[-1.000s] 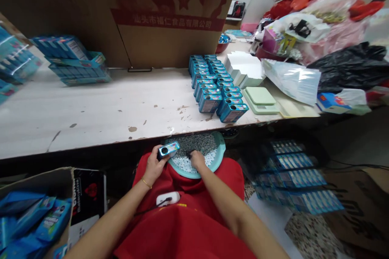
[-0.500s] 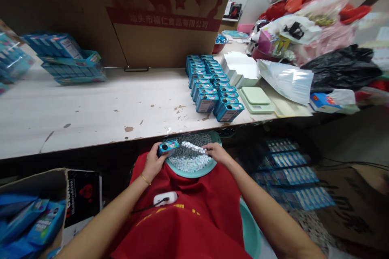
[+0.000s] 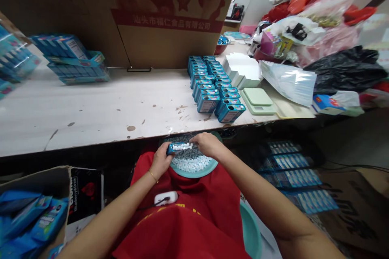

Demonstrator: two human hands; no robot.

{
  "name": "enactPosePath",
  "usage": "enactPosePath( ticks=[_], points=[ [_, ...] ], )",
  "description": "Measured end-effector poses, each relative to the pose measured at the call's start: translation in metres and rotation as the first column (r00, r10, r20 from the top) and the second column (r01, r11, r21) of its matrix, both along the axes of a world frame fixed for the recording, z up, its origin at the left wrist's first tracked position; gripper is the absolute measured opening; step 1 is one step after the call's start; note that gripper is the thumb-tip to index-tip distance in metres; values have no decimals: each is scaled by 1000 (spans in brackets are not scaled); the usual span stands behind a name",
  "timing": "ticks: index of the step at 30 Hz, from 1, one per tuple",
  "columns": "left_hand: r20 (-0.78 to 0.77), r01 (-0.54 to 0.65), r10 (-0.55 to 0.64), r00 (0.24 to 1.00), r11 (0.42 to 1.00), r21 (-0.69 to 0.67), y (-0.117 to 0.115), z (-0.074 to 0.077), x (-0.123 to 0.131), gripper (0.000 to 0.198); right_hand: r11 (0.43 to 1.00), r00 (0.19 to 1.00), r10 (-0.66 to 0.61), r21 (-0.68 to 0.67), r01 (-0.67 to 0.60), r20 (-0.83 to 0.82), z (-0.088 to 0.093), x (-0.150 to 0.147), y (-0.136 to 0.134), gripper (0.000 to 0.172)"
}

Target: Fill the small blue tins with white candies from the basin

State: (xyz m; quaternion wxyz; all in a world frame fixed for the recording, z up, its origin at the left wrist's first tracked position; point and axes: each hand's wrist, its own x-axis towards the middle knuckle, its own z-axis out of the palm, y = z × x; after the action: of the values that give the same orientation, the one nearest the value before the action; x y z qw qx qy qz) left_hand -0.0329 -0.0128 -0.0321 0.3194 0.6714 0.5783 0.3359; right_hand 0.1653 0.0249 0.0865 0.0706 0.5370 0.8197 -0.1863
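Observation:
My left hand [image 3: 161, 159] grips a small blue tin [image 3: 170, 149] above the left side of a teal basin [image 3: 194, 175]. White pellets [image 3: 181, 146] lie in a row over the top of the tin and reach toward my right hand [image 3: 204, 143]. The fingers of my right hand are closed at the right end of that row; whatever holds the pellets there is too small to make out. Many white candies [image 3: 193, 161] fill the basin on my lap.
Blue tins [image 3: 208, 103] stand in two rows on the white table [image 3: 146, 109]. Right of them are white cards [image 3: 243, 68] and a green scale [image 3: 259, 99]. Blue display boxes [image 3: 77, 71] sit at the left, and a carton [image 3: 33, 174] of blue packets stands lower left.
My right hand has moved left and up, bringing the row of white pellets onto the tin. My left hand, still holding the tin, has shifted slightly right.

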Motion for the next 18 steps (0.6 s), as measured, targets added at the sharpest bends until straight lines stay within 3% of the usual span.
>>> enactPosePath(
  ticks=[5, 9, 14, 18],
  points=[
    [38, -12, 12, 999, 1000, 10, -2, -3, -1, 37, 994, 990, 66, 75, -75, 125, 19, -12, -10, 35],
    [101, -36, 36, 994, 999, -8, -8, -1, -9, 35, 996, 996, 14, 90, -22, 84, 20, 10, -14, 35],
    [166, -79, 78, 983, 997, -1, -21, 23, -18, 34, 984, 974, -162, 47, 171, -156, -15, 66, -20, 35],
    [273, -58, 39, 961, 996, 62, -9, 57, -6, 36, 931, 851, -364, -105, 351, -379, -61, 93, -38, 35]
  ],
)
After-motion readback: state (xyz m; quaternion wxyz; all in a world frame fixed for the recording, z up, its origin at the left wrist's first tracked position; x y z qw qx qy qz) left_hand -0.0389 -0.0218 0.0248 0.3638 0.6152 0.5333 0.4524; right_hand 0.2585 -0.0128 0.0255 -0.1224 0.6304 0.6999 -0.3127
